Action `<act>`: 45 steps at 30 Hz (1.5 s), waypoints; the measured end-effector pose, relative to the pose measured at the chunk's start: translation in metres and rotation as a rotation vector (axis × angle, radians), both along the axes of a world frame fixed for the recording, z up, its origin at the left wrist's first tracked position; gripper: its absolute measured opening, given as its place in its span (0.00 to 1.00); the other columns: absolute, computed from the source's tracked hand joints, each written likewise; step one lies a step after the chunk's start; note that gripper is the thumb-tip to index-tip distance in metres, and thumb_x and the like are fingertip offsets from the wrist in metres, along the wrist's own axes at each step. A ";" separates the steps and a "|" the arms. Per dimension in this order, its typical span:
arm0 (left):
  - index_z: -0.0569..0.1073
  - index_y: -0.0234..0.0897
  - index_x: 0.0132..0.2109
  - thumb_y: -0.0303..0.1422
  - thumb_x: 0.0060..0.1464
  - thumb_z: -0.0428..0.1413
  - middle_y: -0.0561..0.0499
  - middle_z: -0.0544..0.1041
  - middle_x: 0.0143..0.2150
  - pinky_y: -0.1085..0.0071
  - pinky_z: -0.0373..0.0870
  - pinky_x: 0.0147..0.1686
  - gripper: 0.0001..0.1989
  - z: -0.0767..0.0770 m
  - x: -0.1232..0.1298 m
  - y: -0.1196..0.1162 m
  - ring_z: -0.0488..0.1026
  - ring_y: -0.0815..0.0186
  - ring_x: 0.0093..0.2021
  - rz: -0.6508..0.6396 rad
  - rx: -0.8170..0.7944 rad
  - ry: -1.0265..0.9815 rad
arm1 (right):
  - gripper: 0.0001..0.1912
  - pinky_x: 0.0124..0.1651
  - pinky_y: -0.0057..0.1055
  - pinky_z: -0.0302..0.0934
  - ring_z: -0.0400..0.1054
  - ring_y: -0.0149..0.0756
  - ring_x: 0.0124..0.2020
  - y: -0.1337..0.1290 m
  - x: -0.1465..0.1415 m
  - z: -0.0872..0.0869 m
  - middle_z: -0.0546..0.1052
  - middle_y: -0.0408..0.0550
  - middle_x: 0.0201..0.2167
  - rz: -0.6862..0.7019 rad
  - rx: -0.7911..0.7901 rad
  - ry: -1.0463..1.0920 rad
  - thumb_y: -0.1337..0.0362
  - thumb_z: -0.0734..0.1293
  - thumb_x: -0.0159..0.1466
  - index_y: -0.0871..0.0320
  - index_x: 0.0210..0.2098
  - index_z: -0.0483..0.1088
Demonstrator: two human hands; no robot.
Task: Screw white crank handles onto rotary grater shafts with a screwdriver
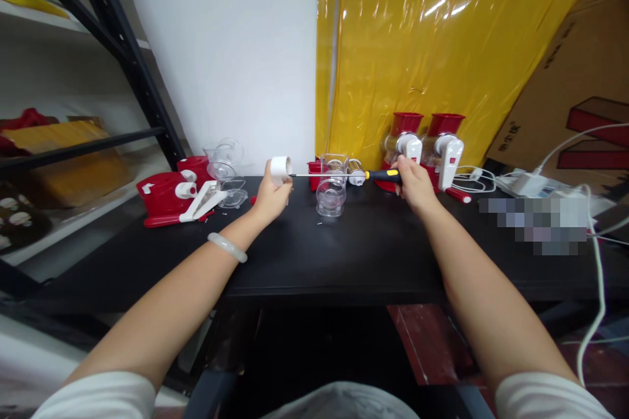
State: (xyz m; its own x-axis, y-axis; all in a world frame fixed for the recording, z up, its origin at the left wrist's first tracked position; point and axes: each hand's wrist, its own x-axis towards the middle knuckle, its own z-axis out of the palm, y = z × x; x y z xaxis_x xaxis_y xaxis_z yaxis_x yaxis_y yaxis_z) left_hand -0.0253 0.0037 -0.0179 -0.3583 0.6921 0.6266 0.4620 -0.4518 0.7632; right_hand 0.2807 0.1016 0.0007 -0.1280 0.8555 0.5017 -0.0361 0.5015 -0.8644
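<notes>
Over the flat black bench [334, 262], your two hands face each other with one tool level between them. Your left hand [272, 195], with a pale, smooth bangle [227, 247] on its wrist, has its fingers closed around a short white plastic cylinder [280, 169], whose open end faces right. Your right hand [414, 183] has its fingers wrapped around the black-and-yellow handle of a screwdriver with a long, thin metal shaft [378, 175]. The shaft points left, and its tip is at the cylinder's open end; you cannot tell from this view whether it goes inside or touches the rim. Behind and below the shaft, clear plastic round-bodied housings [331, 200] stand on the bench, with a small red plastic cup-like part [313, 173] and a perforated metal drum [356, 173] just beside them. To your left lie red plastic bodies with white levers [160, 198], near more clear plastic parts [226, 170]. Beyond your right hand, two upright red-and-white machines with crank handles [446, 124] stand before a glossy yellow plastic sheet [393, 46]. Farther right, white cables [597, 275] trail near a large printed brown cardboard panel [560, 85].
</notes>
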 end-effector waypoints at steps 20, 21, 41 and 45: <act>0.65 0.40 0.46 0.30 0.48 0.56 0.58 0.69 0.25 0.72 0.67 0.24 0.16 -0.001 0.003 -0.001 0.68 0.69 0.22 -0.019 -0.036 -0.004 | 0.16 0.22 0.25 0.58 0.62 0.28 0.22 0.000 0.000 0.003 0.66 0.37 0.25 0.174 0.008 0.217 0.54 0.71 0.53 0.51 0.31 0.60; 0.65 0.40 0.46 0.30 0.48 0.56 0.57 0.69 0.25 0.71 0.66 0.23 0.16 -0.001 0.003 -0.001 0.68 0.69 0.21 -0.021 -0.039 -0.003 | 0.15 0.24 0.26 0.61 0.64 0.29 0.26 -0.002 0.001 0.005 0.67 0.37 0.27 0.238 0.001 0.246 0.57 0.71 0.51 0.51 0.32 0.60; 0.65 0.40 0.47 0.30 0.47 0.56 0.58 0.67 0.26 0.70 0.67 0.28 0.18 0.000 0.006 -0.002 0.67 0.69 0.24 -0.039 -0.035 0.054 | 0.19 0.26 0.25 0.62 0.64 0.28 0.28 0.005 -0.003 0.003 0.67 0.38 0.29 0.196 -0.028 0.273 0.52 0.73 0.52 0.51 0.32 0.61; 0.64 0.40 0.46 0.29 0.47 0.55 0.59 0.67 0.24 0.72 0.65 0.24 0.17 0.001 0.007 -0.004 0.65 0.70 0.20 -0.043 -0.056 0.022 | 0.13 0.30 0.30 0.68 0.68 0.32 0.32 0.002 0.000 0.005 0.71 0.41 0.32 0.227 -0.049 0.267 0.55 0.71 0.54 0.51 0.33 0.65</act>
State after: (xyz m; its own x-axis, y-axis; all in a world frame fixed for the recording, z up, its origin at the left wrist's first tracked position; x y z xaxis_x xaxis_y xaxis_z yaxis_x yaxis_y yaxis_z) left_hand -0.0183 -0.0001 -0.0165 -0.3140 0.7406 0.5940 0.4601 -0.4286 0.7776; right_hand 0.2807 0.1039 0.0058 -0.1870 0.8443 0.5022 -0.3701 0.4130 -0.8321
